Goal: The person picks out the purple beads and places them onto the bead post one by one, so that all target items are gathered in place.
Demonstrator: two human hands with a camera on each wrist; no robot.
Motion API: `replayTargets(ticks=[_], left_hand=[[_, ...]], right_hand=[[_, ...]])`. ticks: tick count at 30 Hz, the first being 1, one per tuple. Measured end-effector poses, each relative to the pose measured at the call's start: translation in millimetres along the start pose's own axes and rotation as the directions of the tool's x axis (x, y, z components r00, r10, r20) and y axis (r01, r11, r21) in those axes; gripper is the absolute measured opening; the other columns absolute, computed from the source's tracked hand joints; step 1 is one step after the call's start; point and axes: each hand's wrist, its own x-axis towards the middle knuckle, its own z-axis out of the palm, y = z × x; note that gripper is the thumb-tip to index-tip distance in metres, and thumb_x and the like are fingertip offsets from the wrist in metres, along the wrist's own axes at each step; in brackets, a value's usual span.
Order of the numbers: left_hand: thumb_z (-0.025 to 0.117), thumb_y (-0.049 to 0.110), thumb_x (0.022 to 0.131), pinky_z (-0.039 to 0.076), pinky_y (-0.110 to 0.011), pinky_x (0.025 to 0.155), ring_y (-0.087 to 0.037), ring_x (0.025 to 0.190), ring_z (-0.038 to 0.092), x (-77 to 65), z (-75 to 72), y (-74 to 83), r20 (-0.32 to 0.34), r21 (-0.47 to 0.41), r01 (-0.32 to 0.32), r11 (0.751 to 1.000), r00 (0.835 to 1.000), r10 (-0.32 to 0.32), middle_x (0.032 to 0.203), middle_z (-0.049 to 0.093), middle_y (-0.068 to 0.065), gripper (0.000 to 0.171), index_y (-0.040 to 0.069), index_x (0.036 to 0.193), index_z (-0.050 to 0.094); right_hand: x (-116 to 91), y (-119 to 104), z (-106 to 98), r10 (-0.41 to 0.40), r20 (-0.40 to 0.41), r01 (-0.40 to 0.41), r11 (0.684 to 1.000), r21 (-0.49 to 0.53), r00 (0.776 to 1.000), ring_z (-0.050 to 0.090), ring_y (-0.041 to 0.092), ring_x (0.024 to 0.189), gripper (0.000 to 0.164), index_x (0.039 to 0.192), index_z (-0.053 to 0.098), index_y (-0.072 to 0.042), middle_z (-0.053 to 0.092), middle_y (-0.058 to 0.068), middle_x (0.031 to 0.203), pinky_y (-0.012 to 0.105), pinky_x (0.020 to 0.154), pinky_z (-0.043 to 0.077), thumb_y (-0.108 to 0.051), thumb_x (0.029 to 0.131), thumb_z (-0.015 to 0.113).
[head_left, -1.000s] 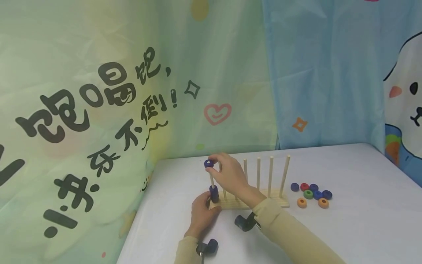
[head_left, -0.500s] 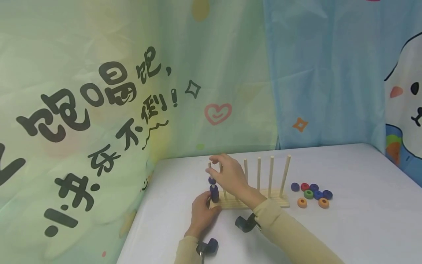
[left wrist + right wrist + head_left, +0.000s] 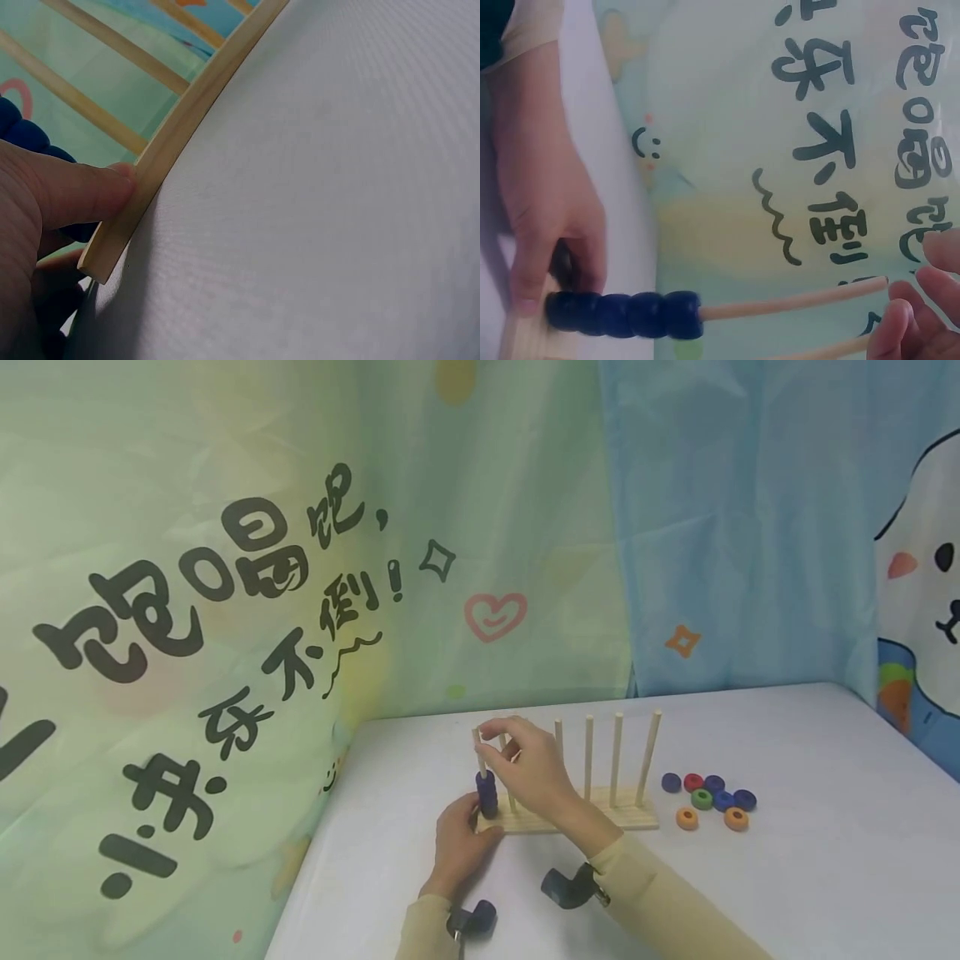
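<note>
A wooden peg rack with a flat base (image 3: 633, 817) and several upright pegs stands on the table. Dark blue ring beads (image 3: 487, 795) are stacked at the bottom of its leftmost peg (image 3: 481, 753); the right wrist view shows the same bead stack (image 3: 626, 313) lying close together. My left hand (image 3: 459, 842) grips the left end of the base, its thumb (image 3: 94, 191) along the front edge. Near the top of that peg is my right hand (image 3: 534, 768), with thumb and fingers apart and no bead between them.
Loose beads lie right of the rack: several blue ones, a red bead (image 3: 693, 782), a green bead (image 3: 702, 799) and two orange ones, one orange bead (image 3: 737, 818) nearest the front. Behind the white table (image 3: 825, 877) hang printed curtains (image 3: 525, 527).
A blue bead left my right fingers at the peg's top and slid down onto the stack. My right hand then shifted slightly down and right. The left hand stays on the base.
</note>
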Motion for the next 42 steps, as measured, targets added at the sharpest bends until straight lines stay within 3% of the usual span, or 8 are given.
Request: replayTargets(ticks=[6, 15, 20, 42], left_hand=[[0.081, 0.022, 0.07, 0.041, -0.049, 0.106, -0.029, 0.118, 0.059, -1.3, -0.4, -0.9, -0.003, 0.003, 0.006, 1.0, 1.0, -0.006, 0.12, 0.068, -0.007, 0.052, 0.011, 0.119, 0.067], [0.081, 0.023, 0.072, 0.039, -0.049, 0.108, -0.031, 0.119, 0.058, -0.2, 1.6, -0.1, 0.005, 0.011, 0.005, 1.0, 1.0, -0.005, 0.122, 0.067, -0.01, 0.053, 0.009, 0.121, 0.065], [0.08, 0.024, 0.072, 0.04, -0.05, 0.107, -0.032, 0.118, 0.058, -0.7, 1.4, -1.2, 0.003, 0.018, 0.007, 1.0, 1.0, -0.008, 0.121, 0.067, -0.011, 0.053, 0.008, 0.12, 0.066], [0.08, 0.025, 0.073, 0.036, -0.051, 0.109, -0.032, 0.122, 0.056, -0.5, 1.0, -2.5, 0.018, 0.008, 0.021, 1.0, 1.0, -0.021, 0.125, 0.065, -0.01, 0.054, 0.01, 0.122, 0.064]], right_hand=[[-22, 12, -9, 0.031, 0.032, -0.03, 0.999, -0.02, 0.999, 0.058, 0.006, 0.062, 0.022, 0.107, 0.071, -0.009, 0.071, 0.0, 0.096, 0.022, 0.051, 0.05, -0.014, 0.086, 0.073], [-63, 45, -33, 0.205, 0.013, -0.205, 0.978, -0.039, 0.979, 0.058, 0.008, 0.064, 0.018, 0.104, 0.072, -0.012, 0.07, -0.003, 0.091, 0.022, 0.048, 0.047, -0.017, 0.087, 0.073], [-79, 60, -37, 0.216, 0.002, -0.216, 0.974, -0.063, 0.976, 0.058, 0.007, 0.063, 0.017, 0.103, 0.072, -0.007, 0.071, 0.001, 0.09, 0.021, 0.049, 0.047, -0.014, 0.087, 0.073], [-117, 105, -65, 0.354, -0.063, -0.36, 0.922, -0.144, 0.933, 0.058, 0.006, 0.066, 0.017, 0.103, 0.072, -0.008, 0.072, 0.004, 0.092, 0.02, 0.052, 0.05, -0.012, 0.086, 0.073]])
